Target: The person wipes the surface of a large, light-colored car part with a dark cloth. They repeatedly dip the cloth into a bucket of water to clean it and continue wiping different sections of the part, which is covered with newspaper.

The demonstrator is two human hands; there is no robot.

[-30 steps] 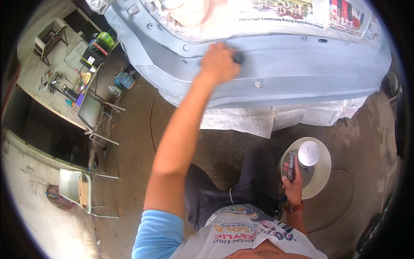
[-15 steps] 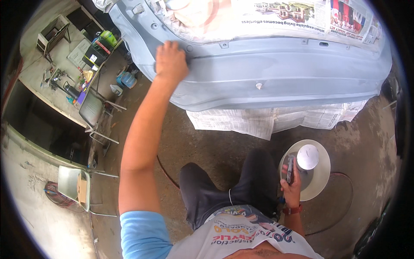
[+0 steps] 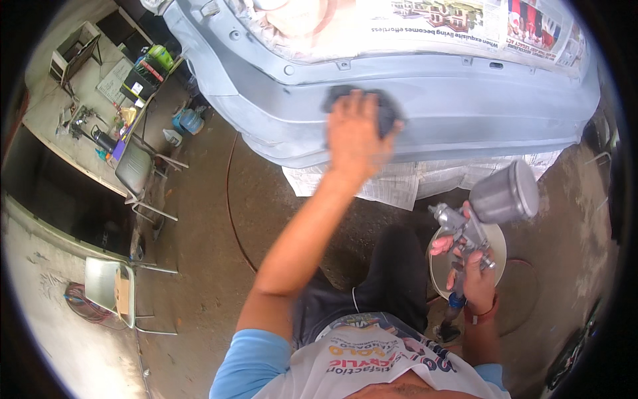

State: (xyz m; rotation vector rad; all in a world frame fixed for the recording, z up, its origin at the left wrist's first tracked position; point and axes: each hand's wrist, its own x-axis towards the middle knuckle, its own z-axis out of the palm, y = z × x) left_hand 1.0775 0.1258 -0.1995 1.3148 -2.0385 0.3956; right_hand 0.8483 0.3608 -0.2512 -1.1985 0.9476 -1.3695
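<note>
A grey car bumper lies across the far side, its surface matte. On its face, left of the middle, my left hand presses a dark cloth, slightly smeared by motion. The cloth shows past my fingertips and beside my thumb. At the right, my right hand grips a metal spray gun by its handle. The gun's large grey cup tilts to the upper right. A blue fitting and hose hang below the handle.
Newspaper masks the area behind the bumper, and more sheets hang under its near edge. A pale round bucket stands on the floor beneath the spray gun. Chairs, a cluttered table and a reddish hose are leftward.
My left hand has slid right along the bumper from its left end, with the dark cloth. My right hand has risen, bringing the spray gun up above the bucket.
</note>
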